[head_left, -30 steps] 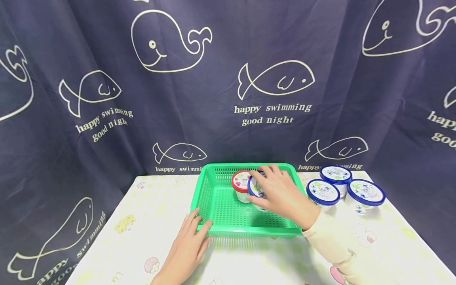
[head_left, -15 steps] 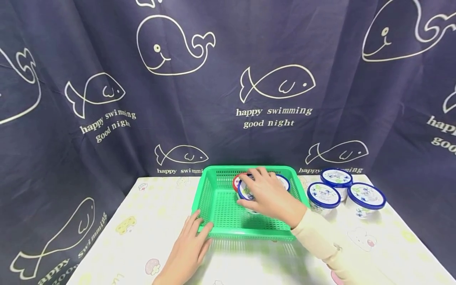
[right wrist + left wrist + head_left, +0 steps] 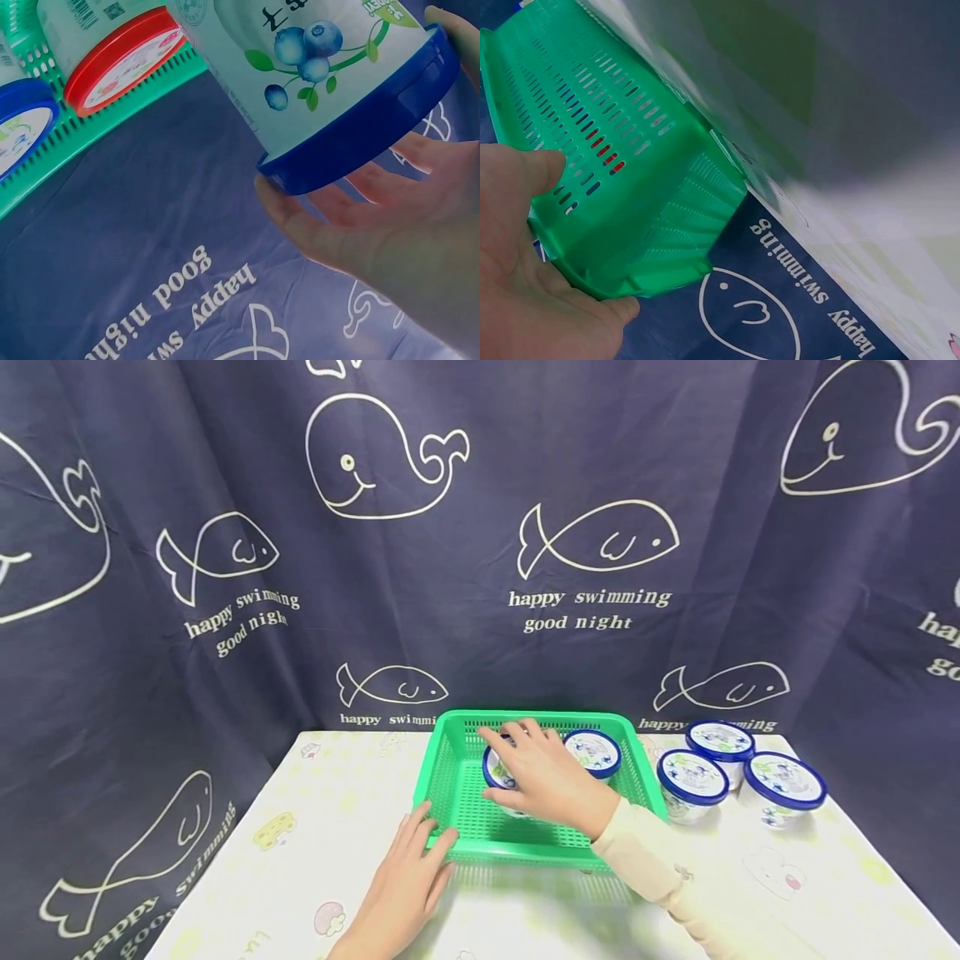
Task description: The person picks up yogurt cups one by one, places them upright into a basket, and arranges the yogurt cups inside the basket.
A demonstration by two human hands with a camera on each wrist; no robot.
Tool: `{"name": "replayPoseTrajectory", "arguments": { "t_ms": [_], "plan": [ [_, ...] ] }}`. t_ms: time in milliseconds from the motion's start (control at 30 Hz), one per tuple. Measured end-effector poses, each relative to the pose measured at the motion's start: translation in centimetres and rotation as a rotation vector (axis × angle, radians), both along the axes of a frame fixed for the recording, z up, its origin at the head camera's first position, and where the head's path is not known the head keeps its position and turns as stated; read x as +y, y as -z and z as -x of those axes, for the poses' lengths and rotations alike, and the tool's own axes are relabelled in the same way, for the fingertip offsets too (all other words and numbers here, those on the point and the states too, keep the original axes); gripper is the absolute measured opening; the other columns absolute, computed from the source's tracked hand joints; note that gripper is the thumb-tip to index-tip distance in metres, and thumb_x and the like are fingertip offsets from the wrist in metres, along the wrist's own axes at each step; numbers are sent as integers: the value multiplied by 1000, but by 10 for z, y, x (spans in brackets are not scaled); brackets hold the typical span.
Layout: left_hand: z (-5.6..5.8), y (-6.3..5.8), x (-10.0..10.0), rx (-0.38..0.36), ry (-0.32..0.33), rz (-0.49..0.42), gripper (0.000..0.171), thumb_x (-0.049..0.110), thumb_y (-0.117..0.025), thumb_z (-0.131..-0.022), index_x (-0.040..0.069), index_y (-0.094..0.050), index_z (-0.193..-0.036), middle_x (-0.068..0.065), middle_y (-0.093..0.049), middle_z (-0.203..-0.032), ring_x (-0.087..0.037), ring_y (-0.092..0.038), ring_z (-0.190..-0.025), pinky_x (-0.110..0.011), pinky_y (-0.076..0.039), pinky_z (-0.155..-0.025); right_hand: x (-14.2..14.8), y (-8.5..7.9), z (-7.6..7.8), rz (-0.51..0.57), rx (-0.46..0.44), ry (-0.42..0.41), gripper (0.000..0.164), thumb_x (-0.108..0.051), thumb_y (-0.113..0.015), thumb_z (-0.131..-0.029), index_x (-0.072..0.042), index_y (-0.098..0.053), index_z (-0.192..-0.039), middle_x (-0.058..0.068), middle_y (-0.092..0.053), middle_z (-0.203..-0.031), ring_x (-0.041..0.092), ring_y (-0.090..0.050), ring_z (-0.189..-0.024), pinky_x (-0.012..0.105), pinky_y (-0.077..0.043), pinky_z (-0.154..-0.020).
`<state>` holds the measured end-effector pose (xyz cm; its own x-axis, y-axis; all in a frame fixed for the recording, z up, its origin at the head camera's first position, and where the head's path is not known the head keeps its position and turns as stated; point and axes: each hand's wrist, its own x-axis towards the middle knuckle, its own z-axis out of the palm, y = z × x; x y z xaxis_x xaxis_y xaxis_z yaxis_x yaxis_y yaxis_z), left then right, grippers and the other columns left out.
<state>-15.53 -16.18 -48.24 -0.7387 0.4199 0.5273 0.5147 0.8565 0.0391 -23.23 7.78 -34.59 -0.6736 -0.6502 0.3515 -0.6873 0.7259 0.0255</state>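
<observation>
My right hand point(image 3: 543, 777) grips a blue-lidded tub point(image 3: 496, 774) by its lid, inside the green plastic basket point(image 3: 517, 852). In the right wrist view, that tub shows printed blueberries, and the fingers and thumb span the blue lid's rim. A second blue-lidded tub point(image 3: 592, 750) stands at the right back of the basket. A red-lidded tub point(image 3: 127, 60) shows in the right wrist view, but my right hand and the held tub hide it in the head view. My left hand point(image 3: 408, 877) holds the basket's front left corner, thumb against the outer wall in the left wrist view.
Several other tubs are present: a blue-lidded tub point(image 3: 693, 781) stands right of the basket, with a farther tub point(image 3: 720, 742) and a right-hand tub point(image 3: 783, 785) close beside it. A dark blue curtain point(image 3: 420, 568) hangs behind the patterned white tablecloth point(image 3: 337, 827).
My right hand has moved left within the basket with the blue-lidded tub, uncovering the second blue-lidded tub and covering the red-lidded one. My left hand stays at the basket corner.
</observation>
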Motion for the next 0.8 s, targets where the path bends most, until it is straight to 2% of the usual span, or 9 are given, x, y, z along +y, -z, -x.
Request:
{"name": "replayPoseTrajectory", "arguments": {
  "t_ms": [467,800],
  "plan": [
    [0,-2,-1,38,39,-5,44,25,-72,-91,15,-60,-132,-13,-59,-121,-35,-34,-144,-54,-36,-113,-19,-1,11,10,2,-34,77,-59,-68,-88,-15,-47,-147,11,-55,-135,30,-50,-123,52,-50,-92],
    [0,-2,-2,31,37,-3,43,26,-70,-93,16,-59,-133,-13,-58,-124,-36,-33,-144,-53,-37,-113,-33,2,23,15,-55,-49,74,-57,-67,-89,-12,-50,-145,13,-53,-138,32,-47,-126,52,-48,-95]
  ]
}}
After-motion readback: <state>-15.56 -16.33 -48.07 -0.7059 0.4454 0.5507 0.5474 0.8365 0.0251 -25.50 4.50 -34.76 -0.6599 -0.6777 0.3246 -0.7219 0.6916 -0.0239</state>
